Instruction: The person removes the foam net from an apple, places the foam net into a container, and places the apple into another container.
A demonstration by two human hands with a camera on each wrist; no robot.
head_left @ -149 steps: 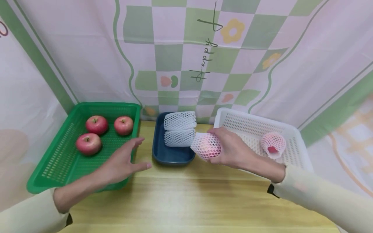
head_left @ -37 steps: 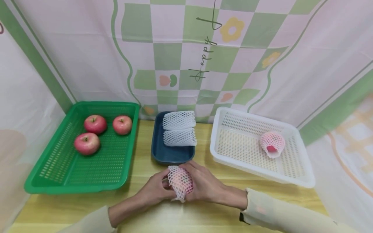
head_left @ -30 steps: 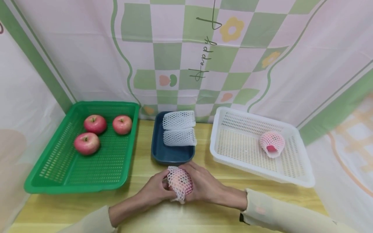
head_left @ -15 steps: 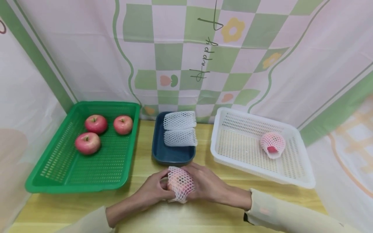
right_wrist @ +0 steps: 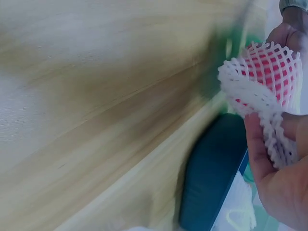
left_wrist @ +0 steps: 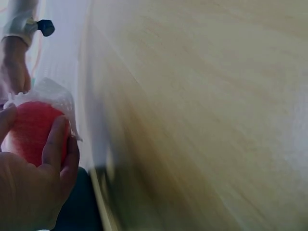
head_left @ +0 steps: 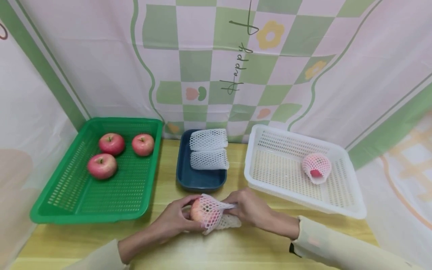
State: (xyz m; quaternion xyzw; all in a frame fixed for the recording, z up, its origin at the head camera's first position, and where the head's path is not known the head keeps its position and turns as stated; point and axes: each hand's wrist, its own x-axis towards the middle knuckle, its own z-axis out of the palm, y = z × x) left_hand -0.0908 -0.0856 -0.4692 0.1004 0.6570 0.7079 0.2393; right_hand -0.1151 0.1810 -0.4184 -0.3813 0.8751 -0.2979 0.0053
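In the head view, an apple [head_left: 197,211] sits partly inside a white foam net sleeve [head_left: 210,215] at the front middle of the table. My left hand [head_left: 172,219] grips the apple's bare left side, fingers and thumb curled round it. On the other side, my right hand [head_left: 251,210] pinches the gathered end of the sleeve, which stretches out to the right, with a loose flap hanging below. In the left wrist view, the apple [left_wrist: 33,130] shows red and bare between the fingers. The right wrist view shows the sleeve's mesh [right_wrist: 274,72] over the apple and its end bunched between thumb and fingers.
A green basket [head_left: 91,219] at left holds three bare apples. The dark blue tray [head_left: 199,185] in the middle carries white foam sleeves [head_left: 209,159]. At right, a white basket [head_left: 303,204] holds one sleeved apple [head_left: 316,167]. A patterned cloth hangs behind.
My right hand brought the sleeved apple from beside the white basket to the front middle, where my left hand took hold. Just now it has drawn the sleeve's end rightward, baring the apple's left side.
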